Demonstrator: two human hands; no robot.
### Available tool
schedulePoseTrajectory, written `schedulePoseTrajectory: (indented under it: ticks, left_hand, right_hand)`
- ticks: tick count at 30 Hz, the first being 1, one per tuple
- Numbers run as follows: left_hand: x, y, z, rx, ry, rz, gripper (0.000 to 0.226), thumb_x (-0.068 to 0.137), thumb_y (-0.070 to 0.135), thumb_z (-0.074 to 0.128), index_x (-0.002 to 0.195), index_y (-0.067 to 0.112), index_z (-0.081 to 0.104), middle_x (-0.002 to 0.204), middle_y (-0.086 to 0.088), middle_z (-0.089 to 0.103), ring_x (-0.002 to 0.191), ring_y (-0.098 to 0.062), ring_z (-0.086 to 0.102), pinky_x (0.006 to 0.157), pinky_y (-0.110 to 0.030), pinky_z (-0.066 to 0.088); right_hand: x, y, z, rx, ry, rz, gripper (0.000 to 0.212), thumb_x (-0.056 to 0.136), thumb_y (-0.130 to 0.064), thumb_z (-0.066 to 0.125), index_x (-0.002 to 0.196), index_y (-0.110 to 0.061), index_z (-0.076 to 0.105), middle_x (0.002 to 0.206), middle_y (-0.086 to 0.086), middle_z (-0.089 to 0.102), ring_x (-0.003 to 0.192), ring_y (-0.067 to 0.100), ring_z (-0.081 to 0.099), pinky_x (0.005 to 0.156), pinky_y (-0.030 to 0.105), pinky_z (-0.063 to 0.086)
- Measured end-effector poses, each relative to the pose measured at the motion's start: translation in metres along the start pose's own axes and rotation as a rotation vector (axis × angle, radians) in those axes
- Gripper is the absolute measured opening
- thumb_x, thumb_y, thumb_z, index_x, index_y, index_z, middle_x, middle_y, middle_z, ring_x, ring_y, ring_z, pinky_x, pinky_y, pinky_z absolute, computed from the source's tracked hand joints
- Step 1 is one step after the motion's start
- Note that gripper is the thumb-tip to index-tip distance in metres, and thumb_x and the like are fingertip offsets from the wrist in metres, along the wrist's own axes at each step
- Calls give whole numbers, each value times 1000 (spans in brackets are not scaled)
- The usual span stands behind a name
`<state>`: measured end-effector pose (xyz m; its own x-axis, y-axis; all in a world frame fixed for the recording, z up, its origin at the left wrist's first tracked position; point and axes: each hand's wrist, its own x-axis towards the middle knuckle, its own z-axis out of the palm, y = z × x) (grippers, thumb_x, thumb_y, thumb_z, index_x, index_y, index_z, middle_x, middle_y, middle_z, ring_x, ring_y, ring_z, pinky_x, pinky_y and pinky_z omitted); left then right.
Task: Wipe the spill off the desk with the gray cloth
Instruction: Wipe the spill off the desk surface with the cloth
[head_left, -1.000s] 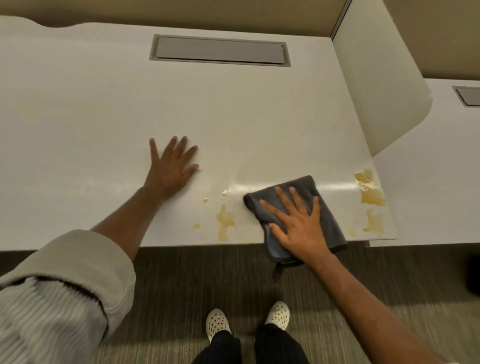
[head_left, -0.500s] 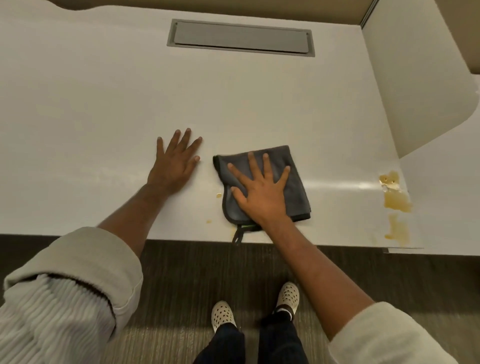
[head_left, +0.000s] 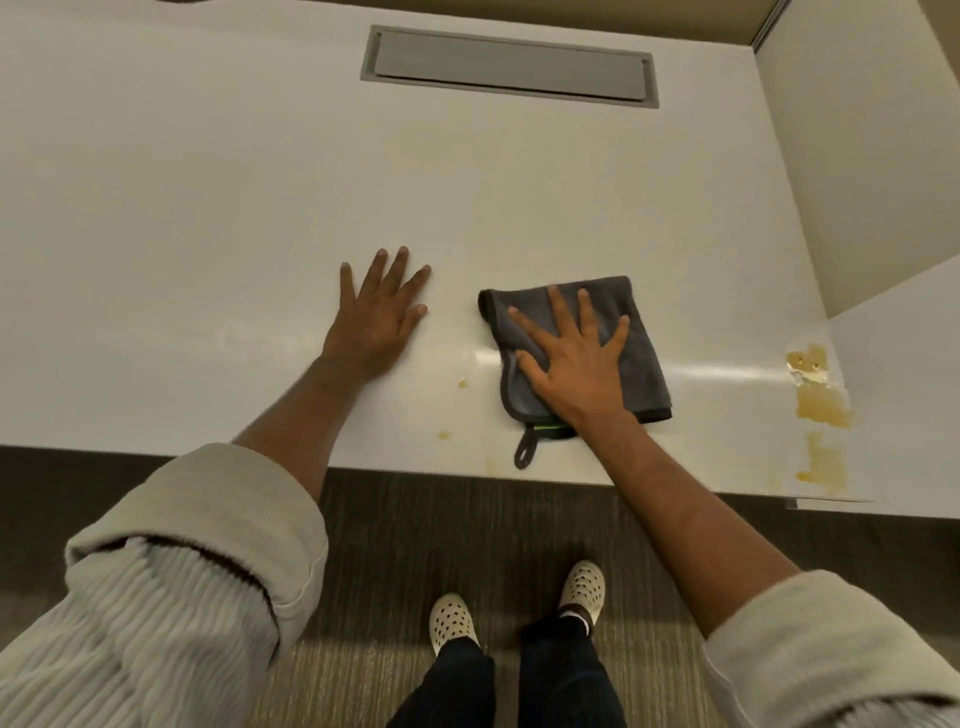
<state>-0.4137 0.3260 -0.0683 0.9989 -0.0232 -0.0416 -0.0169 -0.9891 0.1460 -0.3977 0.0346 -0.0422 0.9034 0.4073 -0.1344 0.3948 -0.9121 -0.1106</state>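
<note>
A wide white desk (head_left: 208, 182) fills most of the view, with a long gray hatch (head_left: 511, 66) set into its top well beyond both hands and a pale divider panel (head_left: 872, 156) standing up from it far out past the right hand. Below the desk's near edge runs a dark carpet (head_left: 467, 519), where two pale perforated shoes (head_left: 453, 621) stand under dark trouser legs. Both forearms reach up from cream sleeves (head_left: 218, 519) rolled back at the elbow. The gray cloth (head_left: 636, 358) lies folded flat on the desk directly under the right hand (head_left: 574, 366), which presses down on it with the palm flat and the fingers spread, gripping nothing; a small loop (head_left: 525, 449) with a green tag hangs from the cloth's near edge, just beside the wrist. The left hand (head_left: 376, 322) rests flat on bare desk beside the cloth, apart from it, fingers open and holding nothing. The largest part of the spill (head_left: 823, 400) is a yellowish patch well to the right of the right hand, near the desk's corner, with a smaller smear just nearer the edge. Two tiny drops (head_left: 461, 383) sit between the two hands.
</note>
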Motion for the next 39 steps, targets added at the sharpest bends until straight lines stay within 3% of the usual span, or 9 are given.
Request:
schedulePoseTrajectory:
  ticks: [5, 10, 15, 19, 22, 25, 30, 34, 39]
  left_hand:
    - [-1, -2, -3, -44, 3, 18, 53, 109, 36, 27, 161, 29, 20, 171, -3, 9, 158, -27, 5, 123, -62, 1]
    - [-1, -1, -6, -98, -2, -2, 52, 109, 39, 28, 160, 32, 21, 171, 0, 8, 159, -23, 2, 124, -60, -3]
    - [-2, 2, -7, -95, 17, -10, 52, 109, 37, 29, 160, 30, 23, 171, 0, 10, 159, -24, 4, 124, -60, -1]
    - [-2, 2, -6, -100, 22, -2, 52, 109, 36, 28, 160, 30, 23, 171, -1, 10, 159, -24, 4, 124, -60, -1]
    - [-3, 1, -6, -95, 38, 4, 51, 109, 34, 30, 160, 28, 25, 171, -2, 13, 158, -26, 6, 123, -61, 0]
    - [-2, 1, -7, -90, 45, 10, 50, 109, 32, 31, 159, 27, 27, 170, -3, 15, 158, -27, 8, 123, -62, 2]
    - [-3, -1, -6, -88, 34, 7, 51, 109, 35, 27, 160, 30, 23, 171, -1, 11, 158, -25, 5, 124, -60, 0]
    - [-2, -2, -4, -95, 43, -2, 51, 109, 35, 28, 159, 30, 25, 171, -1, 12, 158, -25, 6, 124, -60, 0]
    - [-1, -2, -2, -89, 45, 13, 51, 108, 34, 31, 159, 28, 28, 170, -3, 16, 158, -27, 9, 123, -63, 2]
  right_hand:
    - [-25, -70, 19, -43, -29, -236, 62, 95, -63, 27, 155, -55, 12, 172, 0, 3, 157, 34, -4, 112, 79, -3]
    - [-73, -24, 19, -63, -61, -440, 62, 95, -60, 31, 154, -57, 13, 172, -5, 2, 158, 27, -2, 117, 73, -4]
    - [-52, 32, -1, -16, -47, -246, 59, 96, -54, 39, 153, -58, 22, 171, -10, 9, 158, 22, 3, 116, 73, 5]
    - [-5, -3, -1, 24, 6, -44, 60, 97, -60, 37, 154, -57, 17, 171, -4, 9, 158, 29, 1, 114, 77, -1]
    - [-1, -48, 8, 16, 7, -100, 61, 95, -64, 33, 154, -56, 18, 171, 0, 8, 157, 33, -1, 112, 79, -3]
    - [-32, -72, 18, -33, -9, -284, 61, 93, -62, 32, 153, -56, 21, 171, -1, 9, 157, 33, 0, 112, 79, -2]
    - [-69, -17, 15, -39, -48, -469, 63, 92, -56, 40, 152, -58, 23, 171, -8, 6, 158, 23, -1, 118, 72, -4]
    - [-49, 10, 1, 4, -33, -310, 58, 91, -53, 45, 147, -60, 34, 170, -11, 14, 158, 22, 5, 116, 74, 3]
    - [-17, -43, 6, -30, -35, -239, 58, 91, -65, 29, 149, -61, 26, 171, -4, 10, 157, 30, 0, 113, 77, -3]
